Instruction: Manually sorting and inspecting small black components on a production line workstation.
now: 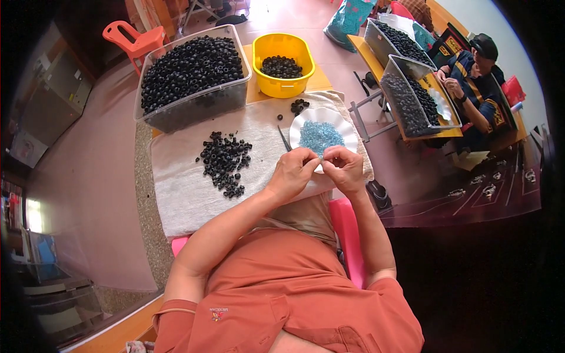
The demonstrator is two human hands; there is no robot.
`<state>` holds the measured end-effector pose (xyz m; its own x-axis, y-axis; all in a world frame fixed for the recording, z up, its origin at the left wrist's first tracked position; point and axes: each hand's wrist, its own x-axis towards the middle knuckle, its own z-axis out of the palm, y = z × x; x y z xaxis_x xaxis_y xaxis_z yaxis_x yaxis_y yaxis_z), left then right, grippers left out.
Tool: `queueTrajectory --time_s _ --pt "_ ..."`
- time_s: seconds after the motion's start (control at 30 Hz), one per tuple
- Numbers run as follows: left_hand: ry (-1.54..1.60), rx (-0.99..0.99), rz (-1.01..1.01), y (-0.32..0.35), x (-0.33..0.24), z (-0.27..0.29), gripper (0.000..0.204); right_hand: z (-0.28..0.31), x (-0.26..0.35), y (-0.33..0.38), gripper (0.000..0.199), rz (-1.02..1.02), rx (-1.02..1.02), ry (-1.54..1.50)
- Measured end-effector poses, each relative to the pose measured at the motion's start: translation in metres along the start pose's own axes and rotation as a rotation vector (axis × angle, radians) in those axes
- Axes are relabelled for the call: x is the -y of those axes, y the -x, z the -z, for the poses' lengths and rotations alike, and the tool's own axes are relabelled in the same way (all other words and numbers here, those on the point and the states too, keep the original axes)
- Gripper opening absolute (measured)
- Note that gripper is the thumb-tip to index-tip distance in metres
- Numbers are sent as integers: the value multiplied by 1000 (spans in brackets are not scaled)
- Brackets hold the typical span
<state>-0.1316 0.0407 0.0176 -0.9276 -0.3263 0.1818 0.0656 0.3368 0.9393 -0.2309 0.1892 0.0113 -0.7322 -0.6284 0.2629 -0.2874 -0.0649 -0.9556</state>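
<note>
My left hand and my right hand meet fingertip to fingertip over the near rim of a white scalloped plate. Both are pinched closed; whatever small piece sits between the fingers is too tiny to name. Small clear-blue pieces are heaped in the plate. Just left of it, dark tweezers lie on the pale cloth. Farther left is a loose spread of small black ring-shaped parts. A few more black parts rest beyond the plate.
A clear bin full of black parts stands at the far left, beside a yellow tub with more inside. At right, another person works at a table with similar bins. A coral plastic chair stands beyond the table.
</note>
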Motion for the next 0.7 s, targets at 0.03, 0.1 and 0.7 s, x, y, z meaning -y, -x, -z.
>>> queueTrajectory --time_s 0.03,0.1,0.7 --pt "-3 13 24 0 0 1 18 -1 2 0 9 45 4 69" --pt "16 38 43 -2 0 1 18 -1 3 0 10 62 4 77" --pt "119 105 102 -4 -3 8 16 4 6 -4 15 -168 159 -174"
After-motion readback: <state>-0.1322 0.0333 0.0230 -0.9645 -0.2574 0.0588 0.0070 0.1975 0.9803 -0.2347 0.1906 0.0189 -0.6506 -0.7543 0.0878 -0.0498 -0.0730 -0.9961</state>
